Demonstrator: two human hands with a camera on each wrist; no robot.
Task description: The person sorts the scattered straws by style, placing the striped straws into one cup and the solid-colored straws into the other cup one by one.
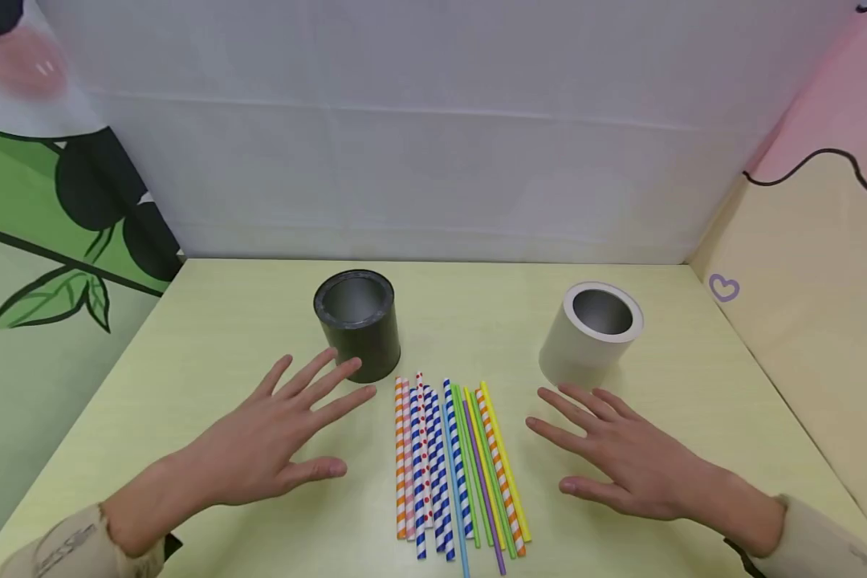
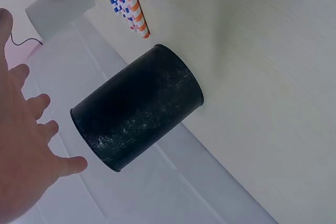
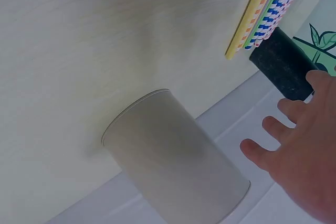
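Observation:
Several paper straws [image 1: 437, 466], striped, dotted and plain in blue, orange, pink, green, yellow and purple, lie side by side between my hands. My left hand [image 1: 274, 437] hovers over the table with fingers spread, holding nothing. Its fingertips overlap the lower part of a black cylindrical cup [image 1: 364, 337] in the head view. On the other side my right hand [image 1: 624, 453], also spread and holding nothing, is just in front of a white cylindrical cup [image 1: 585, 345]. Both cups stand upright; the left wrist view shows scuffs on the black cup [image 2: 136, 108].
The pale yellow table [image 1: 470, 313] ends at a grey-white cloth backdrop [image 1: 433, 177]. On the left rises a panel with a printed leaf [image 1: 50, 301]; a cream and pink panel [image 1: 816, 305] stands on the right.

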